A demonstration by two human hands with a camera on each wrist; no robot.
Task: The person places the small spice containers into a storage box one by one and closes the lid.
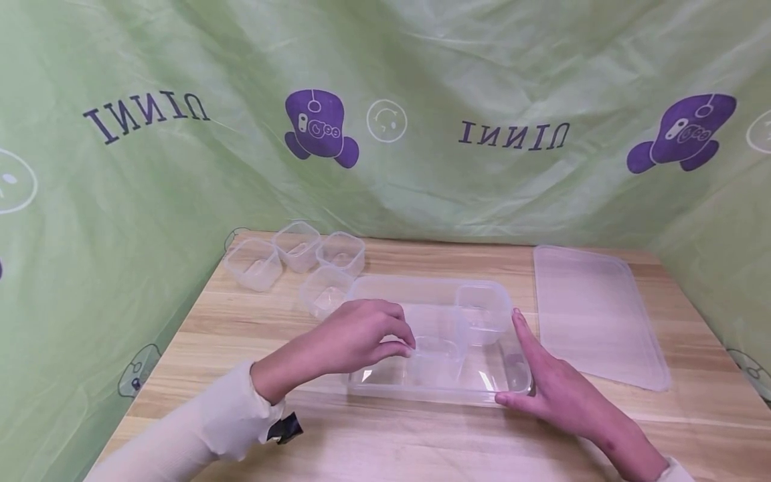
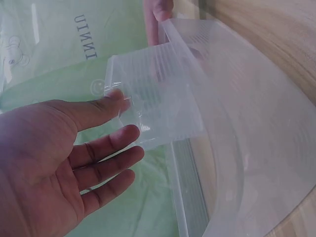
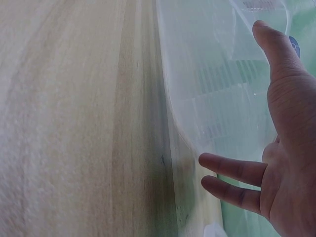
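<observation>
A light wooden table fills the corner, hemmed in by green printed sheeting. At its middle lies a large clear plastic tray, the landmark here. Right of the tray, just apart, a frosted flat lid lies on the wood. Inside the tray stand two small clear tubs, one at the far right corner and one near the middle. The left hand reaches into the tray, fingers curled, pinching the middle tub's rim. The right hand lies flat with straight fingers against the tray's right wall. Beyond the tray's far left corner sit four more small tubs.
</observation>
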